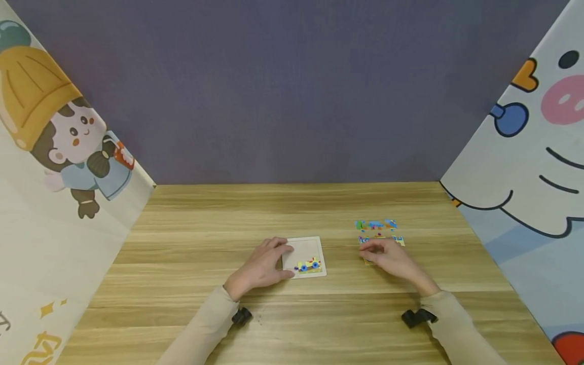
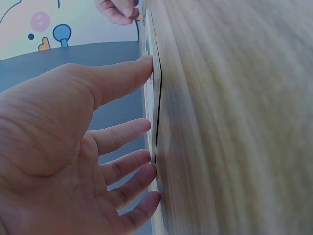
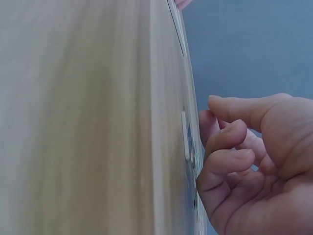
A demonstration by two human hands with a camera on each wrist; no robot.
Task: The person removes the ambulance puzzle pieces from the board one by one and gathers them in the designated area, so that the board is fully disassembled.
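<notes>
A square puzzle board (image 1: 298,249) with a pale surface lies in front of me in the head view. Puzzle pieces (image 1: 310,265) showing a yellow vehicle with blue wheels fill its lower right part. My left hand (image 1: 261,266) spreads over the board's left side, thumb and fingertips touching it; the left wrist view shows the fingers (image 2: 122,134) along its edge. To the right, my right hand (image 1: 388,257) hovers low over loose puzzle pieces, thumb and index finger slightly apart. Its other fingers bend loosely in the right wrist view, with no piece visible between them.
A row of colourful loose puzzle pieces (image 1: 376,224) lies just beyond the right hand. More pieces (image 1: 399,240) lie partly hidden under that hand. The wooden table (image 1: 219,213) meets a dark back wall (image 1: 292,101), with cartoon-printed panels on both sides.
</notes>
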